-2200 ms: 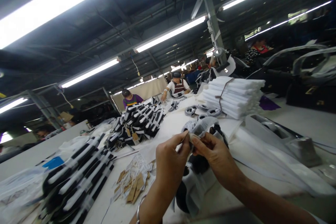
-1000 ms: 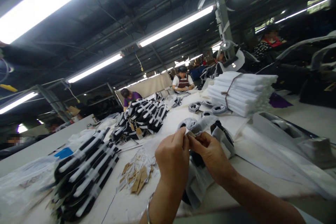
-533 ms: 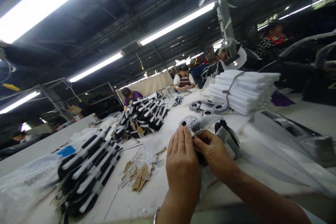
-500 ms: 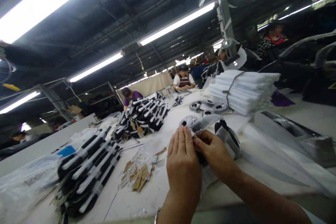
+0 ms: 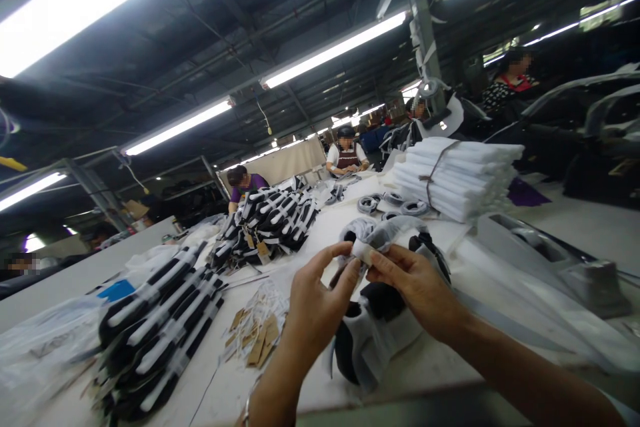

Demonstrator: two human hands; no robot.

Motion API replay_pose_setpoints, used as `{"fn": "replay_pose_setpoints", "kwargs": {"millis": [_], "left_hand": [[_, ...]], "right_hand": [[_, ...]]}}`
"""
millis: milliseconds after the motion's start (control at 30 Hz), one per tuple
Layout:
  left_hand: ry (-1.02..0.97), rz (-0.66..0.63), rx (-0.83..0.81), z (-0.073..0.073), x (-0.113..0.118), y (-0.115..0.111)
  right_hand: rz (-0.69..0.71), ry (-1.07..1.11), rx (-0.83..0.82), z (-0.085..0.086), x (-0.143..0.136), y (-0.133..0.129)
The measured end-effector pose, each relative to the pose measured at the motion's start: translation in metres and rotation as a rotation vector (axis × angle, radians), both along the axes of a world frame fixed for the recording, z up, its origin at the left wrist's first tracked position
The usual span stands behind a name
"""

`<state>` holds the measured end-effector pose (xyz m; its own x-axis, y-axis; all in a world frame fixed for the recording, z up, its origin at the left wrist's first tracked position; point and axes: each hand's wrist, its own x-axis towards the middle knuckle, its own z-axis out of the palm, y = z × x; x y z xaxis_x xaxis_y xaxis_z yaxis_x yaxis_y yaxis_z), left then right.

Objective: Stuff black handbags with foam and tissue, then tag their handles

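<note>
Right hand (image 5: 420, 283) is pinching a soft-looking, curled white strip (image 5: 363, 252) over a lumpy black-and-grey padded bundle (image 5: 367, 343) on the pale table (image 5: 225, 387). Left hand (image 5: 317, 300) makes a loose C at its edge, can't tell if it's gripping. Fluffy white rods (image 5: 453, 177) sit strapped in a stack beyond.

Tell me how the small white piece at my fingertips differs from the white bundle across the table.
The piece is small; the bundle is far larger. The piece is held up in the right hand, while the bundle lies on the table. The bundle is many long lengths tied with a dark band; the piece shows no tie. Both are white.
</note>
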<state>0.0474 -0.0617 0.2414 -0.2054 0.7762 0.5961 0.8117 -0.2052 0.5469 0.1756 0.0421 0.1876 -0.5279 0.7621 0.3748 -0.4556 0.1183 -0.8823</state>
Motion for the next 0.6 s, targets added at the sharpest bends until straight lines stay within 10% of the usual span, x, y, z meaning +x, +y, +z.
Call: {"fn": "replay_pose_setpoints", "kwargs": {"millis": [200, 433, 600], "left_hand": [[-0.085, -0.105, -0.105, 0.017, -0.012, 0.014], [-0.221, -0.185, -0.156, 0.004, -0.014, 0.029], [-0.549, -0.134, -0.174, -0.006, -0.020, 0.028]], "right_hand": [[-0.134, -0.089, 0.136, 0.012, 0.007, 0.001], [-0.207, -0.156, 0.261, 0.005, 0.010, 0.004], [-0.492, -0.344, 0.384, -0.027, 0.078, 0.055]]}}
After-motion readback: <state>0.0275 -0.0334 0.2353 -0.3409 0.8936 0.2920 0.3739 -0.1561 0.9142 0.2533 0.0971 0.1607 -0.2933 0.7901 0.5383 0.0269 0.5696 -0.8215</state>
